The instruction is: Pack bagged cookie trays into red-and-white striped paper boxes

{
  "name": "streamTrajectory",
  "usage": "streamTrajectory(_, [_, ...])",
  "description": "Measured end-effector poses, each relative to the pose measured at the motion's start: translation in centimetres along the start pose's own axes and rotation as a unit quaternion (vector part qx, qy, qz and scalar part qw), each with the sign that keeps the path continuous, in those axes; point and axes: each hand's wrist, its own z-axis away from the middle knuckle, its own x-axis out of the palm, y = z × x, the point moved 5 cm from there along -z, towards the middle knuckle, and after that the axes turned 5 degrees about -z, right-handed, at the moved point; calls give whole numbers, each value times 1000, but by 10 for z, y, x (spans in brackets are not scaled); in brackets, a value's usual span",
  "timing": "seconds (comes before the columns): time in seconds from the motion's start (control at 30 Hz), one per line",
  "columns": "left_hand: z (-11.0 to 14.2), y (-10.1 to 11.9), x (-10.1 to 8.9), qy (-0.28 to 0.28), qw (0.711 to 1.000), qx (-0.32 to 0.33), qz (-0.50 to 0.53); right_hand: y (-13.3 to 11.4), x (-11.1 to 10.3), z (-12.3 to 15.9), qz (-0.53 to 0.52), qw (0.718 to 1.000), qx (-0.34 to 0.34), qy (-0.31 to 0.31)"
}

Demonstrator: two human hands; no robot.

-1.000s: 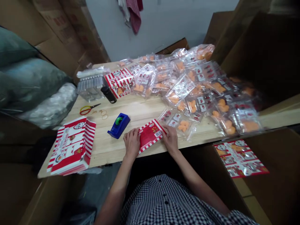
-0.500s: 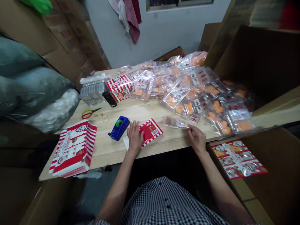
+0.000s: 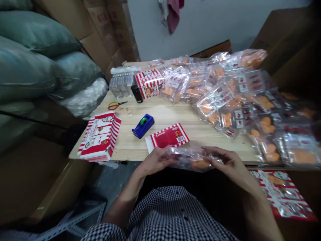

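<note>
My left grip (image 3: 156, 161) and right grip (image 3: 232, 161) closed on opposite ends of a light, soft, slippery orange-filled clear plastic bag (image 3: 193, 161), best held by its edges, just beside the red-striped carton (image 3: 169, 135) at the desk (image 3: 165, 115) edge.

Glossy clear plastic packet (image 3: 193, 161); smooth pale wooden tabletop (image 3: 165, 115); matt printed card sleeve (image 3: 170, 136)
</note>
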Motion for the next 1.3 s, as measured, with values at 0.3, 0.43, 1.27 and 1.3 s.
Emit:
streamTrajectory(0.3, [142,-86,-78,504,801,-130,297,6,96,-124,305,921,-133,-204])
streamTrajectory(0.43, [152,-110,-76,554,734,-155,361,38,145,-155,454,835,-98,-297])
streamTrajectory(1.27, [144,-126,-52,392,843,-236,284,68,128,-126,487,833,-167,-201])
streamTrajectory(1.3, [141,-127,-51,358,856,-243,284,69,127,-125,488,831,-169,-205])
